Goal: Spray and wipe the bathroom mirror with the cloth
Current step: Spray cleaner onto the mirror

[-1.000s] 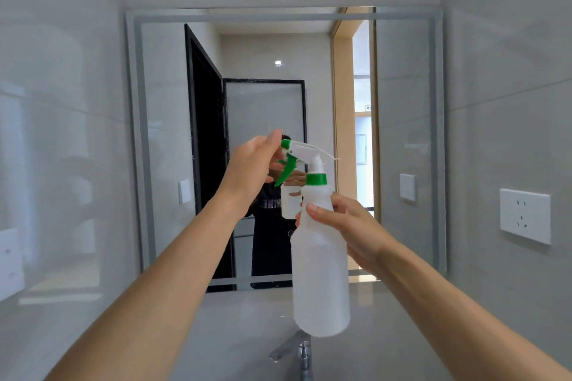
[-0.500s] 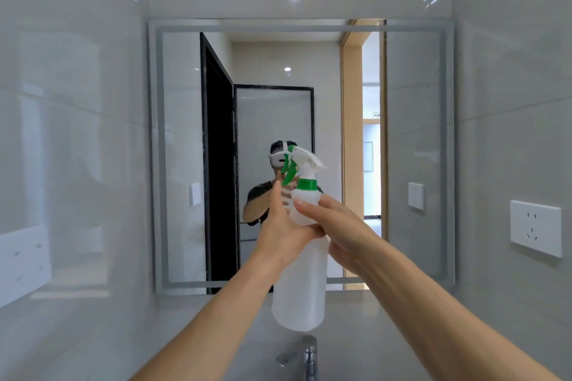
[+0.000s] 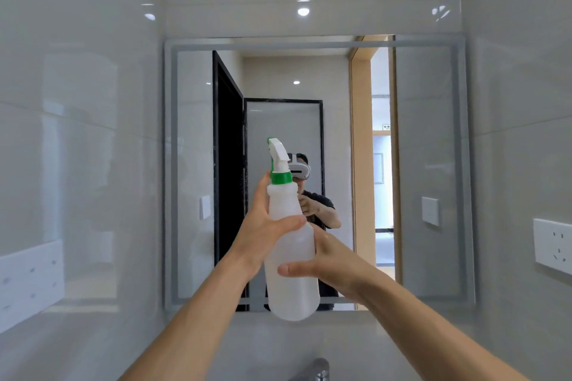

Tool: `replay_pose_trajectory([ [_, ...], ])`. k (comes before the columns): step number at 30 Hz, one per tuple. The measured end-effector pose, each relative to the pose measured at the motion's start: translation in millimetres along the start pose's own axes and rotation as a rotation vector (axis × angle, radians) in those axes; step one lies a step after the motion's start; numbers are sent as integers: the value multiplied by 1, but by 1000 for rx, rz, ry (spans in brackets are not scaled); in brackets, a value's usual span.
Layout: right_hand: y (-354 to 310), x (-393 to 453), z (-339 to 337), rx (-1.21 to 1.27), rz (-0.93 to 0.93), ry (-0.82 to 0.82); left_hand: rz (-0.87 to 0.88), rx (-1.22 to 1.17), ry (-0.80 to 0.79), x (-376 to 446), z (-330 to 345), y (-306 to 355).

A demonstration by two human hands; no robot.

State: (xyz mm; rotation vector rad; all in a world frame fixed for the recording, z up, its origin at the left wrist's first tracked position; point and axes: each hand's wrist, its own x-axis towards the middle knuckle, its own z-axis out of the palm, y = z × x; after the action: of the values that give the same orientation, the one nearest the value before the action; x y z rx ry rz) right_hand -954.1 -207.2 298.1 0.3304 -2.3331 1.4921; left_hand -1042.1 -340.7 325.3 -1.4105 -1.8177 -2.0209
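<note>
A translucent white spray bottle [image 3: 289,284] with a green collar and white trigger head stands upright in front of the mirror [image 3: 427,164], nozzle pointing at the glass. My left hand [image 3: 263,229] grips the bottle's upper body, thumb across the front. My right hand [image 3: 328,266] wraps the bottle's middle from the right, thumb lying across its front. The mirror is a wide framed pane on the tiled wall and reflects a person and a doorway. No cloth is in view.
A chrome faucet [image 3: 318,371] pokes up at the bottom edge. A white wall socket [image 3: 552,246] sits on the right wall, and a white panel [image 3: 29,281] on the left wall. Glossy grey tiles surround the mirror.
My left hand dropped from the trigger head to the bottle's upper body. My right hand slid lower down the bottle. The nozzle has turned toward the mirror, and the view pulled back.
</note>
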Motion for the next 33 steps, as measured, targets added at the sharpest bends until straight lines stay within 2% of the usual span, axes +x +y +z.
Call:
replay_pose_trajectory([
  [6,-14,27,15,-79,-12,66,-58,58,162,29,-22,43],
  [11,-30,50,29,-67,-39,76,-29,178,289,40,-36,52],
  [14,-38,65,36,-95,-28,67,-34,144,360,45,-50,54],
  [18,-44,81,47,-128,-13,78,-74,92,396,50,-64,58],
  [26,-50,99,57,-173,-18,107,-56,138,483,53,-77,66],
  [33,-58,100,55,-203,-78,158,26,117,401,57,-78,74],
])
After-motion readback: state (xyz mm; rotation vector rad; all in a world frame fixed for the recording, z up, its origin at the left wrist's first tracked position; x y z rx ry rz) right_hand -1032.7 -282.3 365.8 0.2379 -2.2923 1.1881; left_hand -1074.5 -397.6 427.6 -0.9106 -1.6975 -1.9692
